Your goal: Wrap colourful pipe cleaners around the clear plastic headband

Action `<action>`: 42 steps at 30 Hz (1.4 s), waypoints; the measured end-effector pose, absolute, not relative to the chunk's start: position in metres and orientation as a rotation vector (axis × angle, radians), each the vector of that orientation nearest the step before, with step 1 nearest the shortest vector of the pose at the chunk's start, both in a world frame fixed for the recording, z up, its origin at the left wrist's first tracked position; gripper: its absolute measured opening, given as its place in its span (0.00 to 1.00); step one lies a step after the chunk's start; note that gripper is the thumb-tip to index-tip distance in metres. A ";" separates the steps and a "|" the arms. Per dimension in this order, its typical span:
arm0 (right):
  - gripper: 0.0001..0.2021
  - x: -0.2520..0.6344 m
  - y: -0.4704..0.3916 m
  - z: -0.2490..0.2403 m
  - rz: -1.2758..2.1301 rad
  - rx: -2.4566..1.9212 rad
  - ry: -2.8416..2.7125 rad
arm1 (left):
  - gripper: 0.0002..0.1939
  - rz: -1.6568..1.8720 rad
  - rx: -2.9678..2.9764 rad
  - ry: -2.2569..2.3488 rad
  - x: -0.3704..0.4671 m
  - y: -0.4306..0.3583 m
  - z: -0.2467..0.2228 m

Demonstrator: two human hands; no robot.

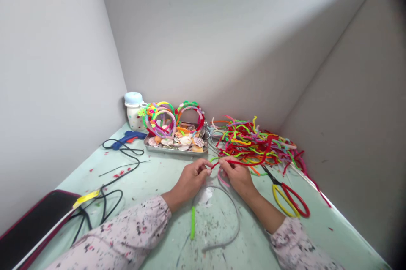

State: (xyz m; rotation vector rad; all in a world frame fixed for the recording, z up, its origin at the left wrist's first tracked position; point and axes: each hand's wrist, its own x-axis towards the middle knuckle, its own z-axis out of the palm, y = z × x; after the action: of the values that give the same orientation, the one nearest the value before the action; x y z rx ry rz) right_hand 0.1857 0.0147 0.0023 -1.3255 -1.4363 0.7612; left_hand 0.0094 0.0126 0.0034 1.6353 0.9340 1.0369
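Both my hands are raised over the middle of the table, fingertips close together. A red pipe cleaner [250,163] runs between them, its long end trailing right toward the pile. My left hand [194,175] pinches its short end. My right hand [237,173] grips it a little further along. Below my hands lies a grey headband [238,219], curved, with a bright green wrapped section [193,222] at its left end. A short pink pipe cleaner piece [223,179] shows beside my right hand.
A heap of coloured pipe cleaners [247,135] lies behind my right hand, scissors [287,196] to its right. A metal tray [174,150] of shells holds decorated headbands [165,122]. A blue glue gun [125,139] with black cord, a white jar [135,113] and a black-topped object [38,223] are left.
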 end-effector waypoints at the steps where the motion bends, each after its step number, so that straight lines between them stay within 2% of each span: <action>1: 0.14 0.186 0.015 0.002 0.765 -1.328 -1.434 | 0.11 1.034 1.632 0.925 0.010 0.012 0.004; 13: 0.14 0.187 0.015 0.002 0.770 -1.308 -1.420 | 0.12 0.998 1.601 0.973 0.012 0.017 -0.006; 33: 0.13 0.185 0.012 0.004 0.750 -1.247 -1.429 | 0.05 1.007 1.796 1.117 0.011 0.013 0.001; 42: 0.14 0.186 0.013 0.002 0.741 -1.260 -1.415 | 0.08 1.043 1.697 1.101 0.011 0.016 -0.004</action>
State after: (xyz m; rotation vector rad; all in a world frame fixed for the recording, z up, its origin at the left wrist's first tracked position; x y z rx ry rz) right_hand 0.1863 0.0135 0.0024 -1.2599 -1.4153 0.7408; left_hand 0.0108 0.0156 -0.0037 1.6969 1.1008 1.0425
